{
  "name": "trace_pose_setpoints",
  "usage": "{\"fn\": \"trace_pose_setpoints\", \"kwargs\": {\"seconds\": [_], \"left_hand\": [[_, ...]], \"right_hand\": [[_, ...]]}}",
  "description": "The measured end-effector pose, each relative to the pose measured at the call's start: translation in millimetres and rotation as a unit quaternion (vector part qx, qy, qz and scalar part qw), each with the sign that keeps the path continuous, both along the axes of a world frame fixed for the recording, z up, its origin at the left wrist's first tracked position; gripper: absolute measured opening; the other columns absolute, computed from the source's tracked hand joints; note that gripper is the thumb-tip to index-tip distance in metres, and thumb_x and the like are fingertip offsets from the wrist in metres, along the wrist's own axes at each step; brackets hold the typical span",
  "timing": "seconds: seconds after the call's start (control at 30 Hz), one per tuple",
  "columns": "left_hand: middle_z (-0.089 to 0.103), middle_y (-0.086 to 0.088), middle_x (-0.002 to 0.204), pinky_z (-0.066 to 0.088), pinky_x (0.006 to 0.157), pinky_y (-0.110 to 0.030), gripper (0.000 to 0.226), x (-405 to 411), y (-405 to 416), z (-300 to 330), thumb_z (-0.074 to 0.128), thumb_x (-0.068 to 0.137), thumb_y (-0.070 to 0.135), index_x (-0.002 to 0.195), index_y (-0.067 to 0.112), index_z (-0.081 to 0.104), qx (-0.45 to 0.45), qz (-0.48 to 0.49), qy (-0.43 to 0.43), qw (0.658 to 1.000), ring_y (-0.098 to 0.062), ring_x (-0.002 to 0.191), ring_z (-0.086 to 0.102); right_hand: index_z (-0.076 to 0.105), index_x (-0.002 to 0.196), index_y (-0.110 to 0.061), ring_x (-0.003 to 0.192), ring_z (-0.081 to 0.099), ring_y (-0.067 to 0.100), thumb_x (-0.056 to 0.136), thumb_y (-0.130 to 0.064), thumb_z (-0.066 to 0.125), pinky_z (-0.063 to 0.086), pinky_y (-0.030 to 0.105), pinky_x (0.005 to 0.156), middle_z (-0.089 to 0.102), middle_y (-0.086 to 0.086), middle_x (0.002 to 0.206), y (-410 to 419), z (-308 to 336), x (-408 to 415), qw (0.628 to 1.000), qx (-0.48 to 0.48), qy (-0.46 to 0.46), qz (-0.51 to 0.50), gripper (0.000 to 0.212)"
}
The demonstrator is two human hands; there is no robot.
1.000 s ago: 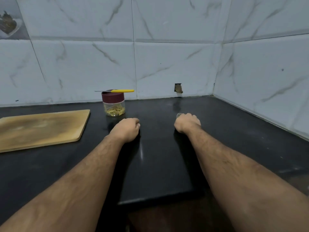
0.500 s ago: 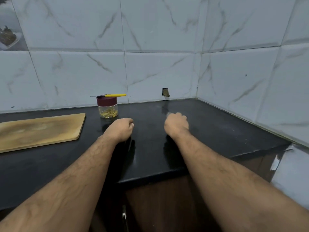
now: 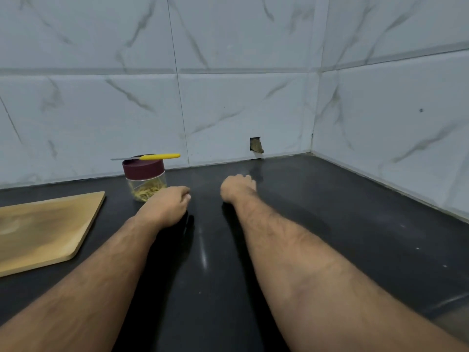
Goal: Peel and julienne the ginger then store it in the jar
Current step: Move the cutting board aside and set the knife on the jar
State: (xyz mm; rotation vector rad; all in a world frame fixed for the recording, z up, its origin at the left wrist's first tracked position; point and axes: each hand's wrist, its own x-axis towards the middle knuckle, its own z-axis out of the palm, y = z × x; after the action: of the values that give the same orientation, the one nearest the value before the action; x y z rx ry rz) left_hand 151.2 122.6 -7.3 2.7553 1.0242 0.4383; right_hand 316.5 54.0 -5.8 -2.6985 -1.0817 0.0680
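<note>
A small clear jar (image 3: 146,188) with a maroon lid stands near the back wall, with yellow ginger strips inside. A knife (image 3: 152,157) with a yellow handle lies flat across the lid. My left hand (image 3: 166,205) rests on the black counter just in front and right of the jar, fingers curled, holding nothing. My right hand (image 3: 237,188) rests further right on the counter as a loose fist, also holding nothing.
A wooden cutting board (image 3: 43,229) lies bare at the left. The black counter (image 3: 342,224) runs to a tiled corner at the right. A small hole (image 3: 256,145) sits low in the back wall tile.
Both hands stay curled on the counter, slightly further forward. The camera view has shifted, so the counter's front edge is out of sight.
</note>
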Motion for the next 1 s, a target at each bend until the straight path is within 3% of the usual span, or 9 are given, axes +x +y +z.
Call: {"fn": "trace_pose_setpoints", "kwargs": {"seconds": [0.2, 0.3, 0.4, 0.5, 0.6, 0.77, 0.9, 1.0], "left_hand": [[0.057, -0.011, 0.140, 0.040, 0.106, -0.039, 0.047, 12.2, -21.5, -8.8, 0.038, 0.105, 0.040, 0.135, 0.008, 0.056, -0.016, -0.012, 0.024, 1.000, -0.029, 0.130, 0.050], [0.056, -0.007, 0.142, 0.039, 0.107, -0.038, 0.059, 0.4, -43.9, -12.3, 0.037, 0.101, 0.056, 0.138, 0.012, 0.054, -0.042, -0.011, 0.034, 0.998, -0.027, 0.131, 0.050], [0.058, -0.007, 0.134, 0.041, 0.105, -0.040, 0.065, -18.5, -70.7, -17.3, 0.034, 0.097, 0.064, 0.128, 0.013, 0.059, -0.054, -0.021, 0.046, 0.997, -0.026, 0.126, 0.052], [0.038, -0.008, 0.156, 0.022, 0.119, -0.043, 0.071, -41.7, -95.4, -16.4, 0.031, 0.098, 0.064, 0.146, 0.013, 0.046, -0.028, -0.025, 0.058, 0.998, -0.026, 0.148, 0.025], [0.022, -0.007, 0.164, 0.011, 0.123, -0.044, 0.076, -58.0, -108.2, -9.8, 0.028, 0.097, 0.066, 0.154, 0.015, 0.034, -0.011, -0.018, 0.042, 0.999, -0.023, 0.153, 0.009], [0.022, -0.008, 0.164, 0.012, 0.123, -0.044, 0.076, -73.5, -126.1, -2.3, 0.026, 0.098, 0.065, 0.153, 0.014, 0.034, -0.015, -0.019, 0.012, 1.000, -0.023, 0.153, 0.010], [0.025, -0.008, 0.163, 0.014, 0.123, -0.045, 0.080, -77.5, -124.8, -5.6, 0.022, 0.096, 0.069, 0.153, 0.014, 0.037, -0.010, -0.018, 0.005, 1.000, -0.024, 0.153, 0.011], [0.035, -0.009, 0.158, 0.020, 0.121, -0.047, 0.105, -77.4, -121.5, -8.0, 0.009, 0.081, 0.087, 0.147, 0.014, 0.045, -0.011, -0.029, 0.012, 0.999, -0.025, 0.151, 0.020]], "right_hand": [[0.047, 0.143, -0.016, 0.130, 0.041, 0.035, 0.094, -0.021, 0.036, 0.037, 0.044, 0.106, 0.044, 0.013, 0.145, -43.1, -3.2, 45.7, 0.999, -0.013, 0.000, -0.046, 0.051], [0.045, 0.144, -0.016, 0.131, 0.041, 0.035, 0.094, -0.022, 0.034, 0.037, 0.043, 0.106, 0.043, 0.014, 0.145, -84.7, -2.3, 45.3, 0.997, -0.012, -0.001, -0.072, 0.052], [0.044, 0.145, -0.019, 0.130, 0.041, 0.036, 0.093, -0.023, 0.036, 0.040, 0.044, 0.104, 0.042, 0.013, 0.145, -122.7, -1.1, 29.8, 0.996, -0.020, 0.011, -0.091, 0.052], [0.052, 0.137, -0.017, 0.124, 0.045, 0.036, 0.089, -0.017, 0.039, 0.046, 0.047, 0.099, 0.048, 0.012, 0.139, -153.4, -1.5, 4.2, 0.993, -0.004, 0.023, -0.113, 0.050], [0.063, 0.121, -0.011, 0.116, 0.053, 0.035, 0.085, -0.009, 0.041, 0.051, 0.047, 0.096, 0.058, 0.015, 0.127, -164.8, 3.4, -29.7, 0.993, 0.049, 0.006, -0.107, 0.042], [0.058, 0.132, -0.016, 0.123, 0.047, 0.033, 0.093, -0.012, 0.039, 0.044, 0.042, 0.101, 0.052, 0.012, 0.134, -149.1, -2.3, -88.9, 0.997, 0.058, -0.049, -0.009, 0.044], [0.056, 0.135, -0.024, 0.126, 0.042, 0.031, 0.092, -0.018, 0.039, 0.035, 0.042, 0.103, 0.049, 0.010, 0.137, -146.7, -14.0, -87.3, 0.999, 0.013, -0.040, -0.004, 0.046], [0.053, 0.137, -0.022, 0.125, 0.042, 0.032, 0.090, -0.015, 0.037, 0.036, 0.045, 0.101, 0.048, 0.011, 0.138, -159.8, -8.8, -72.8, 0.999, 0.003, -0.025, -0.023, 0.050]]}}
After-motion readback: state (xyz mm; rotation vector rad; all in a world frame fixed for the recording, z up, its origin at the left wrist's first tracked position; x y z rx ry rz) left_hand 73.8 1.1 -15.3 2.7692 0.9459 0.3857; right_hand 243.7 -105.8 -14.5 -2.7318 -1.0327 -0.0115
